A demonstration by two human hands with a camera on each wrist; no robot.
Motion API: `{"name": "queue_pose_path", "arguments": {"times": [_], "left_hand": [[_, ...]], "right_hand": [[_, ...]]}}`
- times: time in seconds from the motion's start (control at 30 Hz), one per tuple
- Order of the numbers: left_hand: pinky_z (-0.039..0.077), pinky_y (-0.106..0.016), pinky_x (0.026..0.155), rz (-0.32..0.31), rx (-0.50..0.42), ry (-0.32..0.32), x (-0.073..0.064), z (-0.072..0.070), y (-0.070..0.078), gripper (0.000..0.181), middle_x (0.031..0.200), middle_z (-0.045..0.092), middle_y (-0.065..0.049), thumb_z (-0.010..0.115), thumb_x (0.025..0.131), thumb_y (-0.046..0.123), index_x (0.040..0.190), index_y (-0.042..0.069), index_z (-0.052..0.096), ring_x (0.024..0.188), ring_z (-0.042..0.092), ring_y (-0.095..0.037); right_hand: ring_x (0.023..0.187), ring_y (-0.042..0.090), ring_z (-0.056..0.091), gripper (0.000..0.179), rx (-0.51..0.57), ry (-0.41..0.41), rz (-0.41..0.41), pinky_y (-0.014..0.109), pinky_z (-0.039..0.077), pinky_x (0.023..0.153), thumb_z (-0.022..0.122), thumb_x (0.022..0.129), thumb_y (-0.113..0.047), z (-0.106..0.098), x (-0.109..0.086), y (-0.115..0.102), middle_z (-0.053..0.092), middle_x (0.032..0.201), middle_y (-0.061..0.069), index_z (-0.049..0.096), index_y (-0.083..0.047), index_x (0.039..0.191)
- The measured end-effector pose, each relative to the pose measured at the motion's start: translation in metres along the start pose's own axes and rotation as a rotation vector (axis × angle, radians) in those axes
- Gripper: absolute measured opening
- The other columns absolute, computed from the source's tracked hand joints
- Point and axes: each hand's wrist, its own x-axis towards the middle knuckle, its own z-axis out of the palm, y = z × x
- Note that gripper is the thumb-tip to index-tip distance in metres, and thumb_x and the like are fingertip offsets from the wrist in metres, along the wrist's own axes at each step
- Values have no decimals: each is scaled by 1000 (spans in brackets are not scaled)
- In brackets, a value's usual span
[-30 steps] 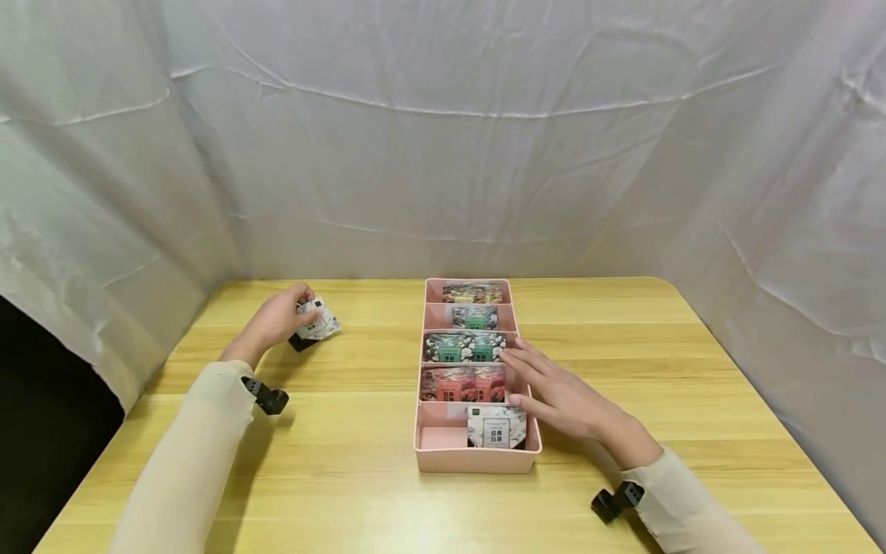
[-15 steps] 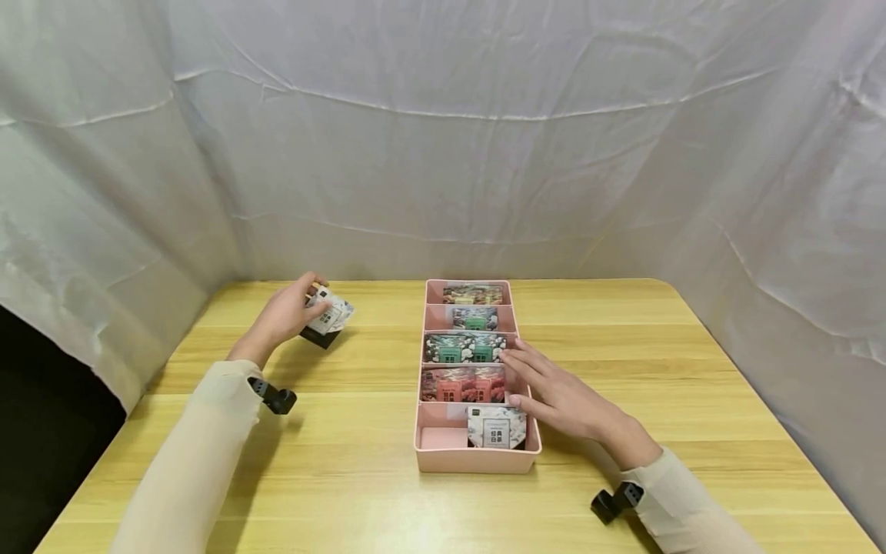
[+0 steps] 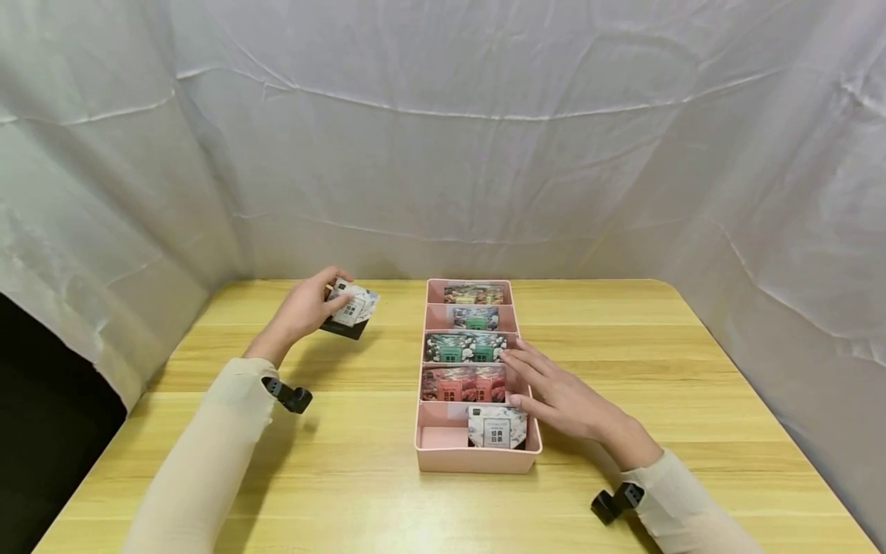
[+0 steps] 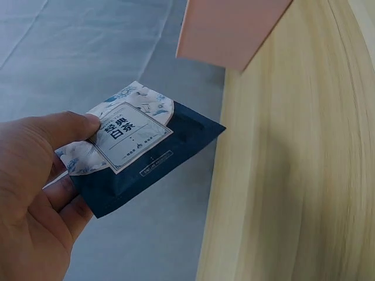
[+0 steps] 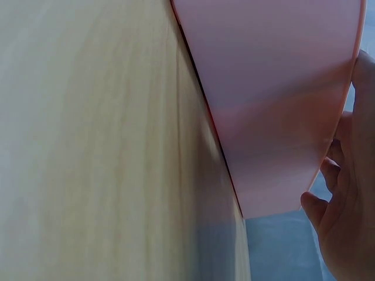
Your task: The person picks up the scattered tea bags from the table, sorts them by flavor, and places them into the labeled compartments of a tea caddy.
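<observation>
My left hand (image 3: 303,309) pinches a tea packet (image 4: 128,140) between thumb and fingers, held above the table at the left. The packet is white with a floral print on one part and dark blue on the other, with a printed label. Right of it on the table stands a long pink box (image 3: 477,462) with several compartments in a row. My right hand (image 3: 564,396) rests at the box's right rim, fingers loosely extended. In the right wrist view the fingertips lie along the rim of the pink side wall (image 5: 275,105).
In the nearest compartment a white tea packet (image 3: 497,427) leans at the right. Farther back stand red packets (image 3: 450,385), green packets (image 3: 450,348), a single blue-green packet (image 3: 474,318) and brownish packets (image 3: 474,294). A pale curtain (image 3: 443,154) hangs behind the wooden table (image 3: 332,462).
My left hand has lifted and moved right, toward the box, with the tea packet in its fingers. The right hand and the box have stayed in place.
</observation>
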Motion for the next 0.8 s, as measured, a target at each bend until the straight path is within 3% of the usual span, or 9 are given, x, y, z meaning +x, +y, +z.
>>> {"name": "queue_pose_path", "arguments": {"times": [0.2,0.47,0.8], "left_hand": [[44,-34,54,44,-54,24,2,4,13,34,81,56,-9,64,96,23,126,11,55,69,52,-23],[56,-39,65,66,-131,45,7,13,29,30,101,66,-19,65,96,19,122,8,55,88,66,-30],[55,-36,61,95,-199,54,17,25,47,25,98,65,-15,66,95,17,116,9,55,83,65,-27]], "right_hand": [[148,27,14,67,0,-2,1,61,32,108,49,101,-44,0,0,0,17,162,8,24,-19,157],[148,27,14,67,6,-5,4,62,32,108,49,101,-44,-1,0,0,16,163,7,24,-19,157],[148,27,15,67,3,0,2,62,31,108,49,100,-44,-2,-1,-1,16,163,8,25,-18,157]]}}
